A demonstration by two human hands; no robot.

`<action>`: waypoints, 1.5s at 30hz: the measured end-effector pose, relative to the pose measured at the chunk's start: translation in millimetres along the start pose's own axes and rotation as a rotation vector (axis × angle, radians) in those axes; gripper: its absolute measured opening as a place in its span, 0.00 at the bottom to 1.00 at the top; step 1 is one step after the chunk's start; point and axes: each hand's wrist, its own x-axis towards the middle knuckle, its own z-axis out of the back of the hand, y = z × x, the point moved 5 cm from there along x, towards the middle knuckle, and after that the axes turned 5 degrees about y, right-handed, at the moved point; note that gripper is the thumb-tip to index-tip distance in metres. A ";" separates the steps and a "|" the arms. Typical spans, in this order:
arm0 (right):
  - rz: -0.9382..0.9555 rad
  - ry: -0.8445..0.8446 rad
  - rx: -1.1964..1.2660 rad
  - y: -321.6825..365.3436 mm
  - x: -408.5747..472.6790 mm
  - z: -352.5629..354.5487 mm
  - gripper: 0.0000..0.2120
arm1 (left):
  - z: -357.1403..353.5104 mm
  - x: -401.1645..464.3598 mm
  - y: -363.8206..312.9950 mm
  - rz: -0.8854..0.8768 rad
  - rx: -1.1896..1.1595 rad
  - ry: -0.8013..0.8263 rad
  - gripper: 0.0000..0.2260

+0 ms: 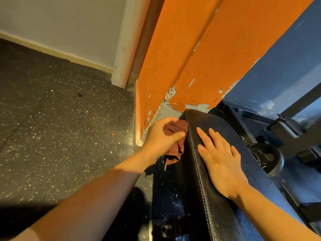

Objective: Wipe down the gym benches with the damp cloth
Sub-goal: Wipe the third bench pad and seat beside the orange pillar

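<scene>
- Running lengthwise from the near bottom edge away toward the orange pillar (182, 54), black padded bench (224, 171) with white stitching along its left seam; far end stops just short of the pillar's chipped base. Near end cut off by the frame.
- Speckled dark rubber floor (52, 127) to the left of the bench; bench frame underneath lost in shadow.
- Dark metal machine parts (286, 136) to the right, round piece among them; hard to make out what they are.
- Right hand (220, 162) flat on the bench top, fingers straight and slightly spread, pointing toward the far end, holding nothing.
- Left hand (163, 134) fingers and thumb curled round the bunched cloth (175, 141), pressing it against the bench's left side edge near the far end.
- Cloth reddish-brown, upper part hidden in the fist, ragged tail hanging down beside the pad. Dampness can't be judged.
</scene>
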 end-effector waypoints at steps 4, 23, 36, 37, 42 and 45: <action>-0.010 -0.005 0.000 -1.4 2.4 0.1 0.24 | 1.7 31.0 -3.8 0.050 0.068 -0.117 0.14; 0.004 -0.022 -0.012 -1.4 2.9 -0.1 0.26 | -5.4 5.8 8.7 -0.034 -0.112 0.000 0.15; 0.000 -0.012 -0.012 -2.7 3.6 0.5 0.25 | -9.8 25.3 -11.8 -0.103 0.207 -0.089 0.13; 0.000 -0.013 -0.019 -2.7 3.7 -0.1 0.24 | -9.9 13.3 -9.7 -0.132 0.192 -0.067 0.14; 0.003 -0.008 -0.016 -1.5 2.9 0.9 0.23 | -11.5 10.0 -10.3 -0.209 0.149 -0.017 0.15; -0.002 -0.002 0.003 -1.1 2.2 1.9 0.23 | -10.7 44.0 -10.4 -0.084 0.176 -0.114 0.13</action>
